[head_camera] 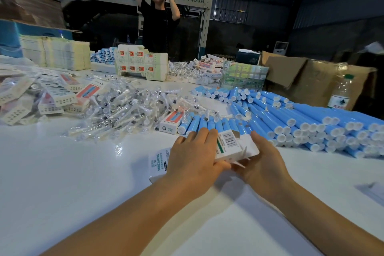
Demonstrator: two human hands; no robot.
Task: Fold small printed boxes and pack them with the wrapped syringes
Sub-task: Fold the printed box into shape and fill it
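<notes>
The left hand [192, 159] lies curled over a small white printed cardboard box [228, 147], and the right hand [262, 163] grips its open flapped end from beneath. The box sits just above the white table [62, 172], its long axis running left to right, barcode up; whether anything is inside cannot be told. Behind it lie a heap of clear-wrapped syringes [124, 110] and rows of blue tubes [291, 118].

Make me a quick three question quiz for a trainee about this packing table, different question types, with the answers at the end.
1. True or false: both hands, the left hand and the right hand, hold the printed box.
2. Multiple choice: the blue tubes lie mostly on which side of the white table? A. the person's right B. the person's left C. under the table
3. Fill in: the heap in the middle of the table, just beyond the hands, is made of clear-wrapped ____.

Key: 1 true; 2 A; 3 syringes.
</notes>
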